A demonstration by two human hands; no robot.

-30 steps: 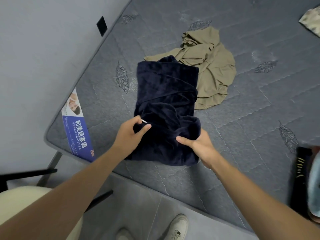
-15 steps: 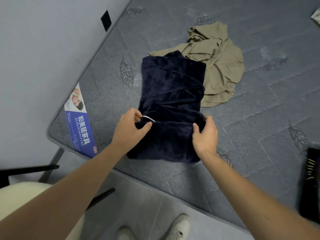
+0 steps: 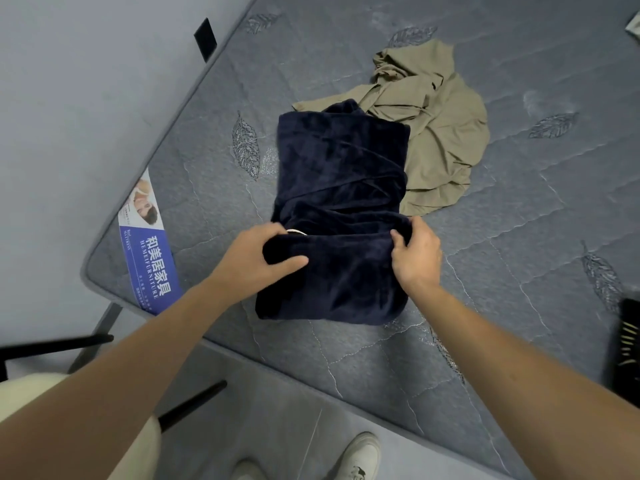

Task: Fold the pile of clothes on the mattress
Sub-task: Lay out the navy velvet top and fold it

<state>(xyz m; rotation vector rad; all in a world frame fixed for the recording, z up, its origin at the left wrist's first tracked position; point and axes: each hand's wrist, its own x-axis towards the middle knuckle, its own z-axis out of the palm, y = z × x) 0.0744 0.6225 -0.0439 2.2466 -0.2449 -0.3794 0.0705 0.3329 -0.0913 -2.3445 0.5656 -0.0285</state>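
Note:
A dark navy fleece garment lies partly folded on the grey quilted mattress, near its front corner. My left hand grips the left end of a thick fold across the garment's middle, thumb on top. My right hand pinches the right end of the same fold. A small white tag shows by my left fingers. Behind the navy garment a crumpled khaki garment lies unfolded, partly tucked under it.
A blue printed label sits on the mattress corner at left. A dark item with pale stripes lies at the right edge, a scrap of pale cloth at top right. Below are grey floor, black chair legs and my shoes.
Both hands took hold of the garment's near part and drew it up into a fold across the middle. The right hand went from resting flat to pinching the fold's right end.

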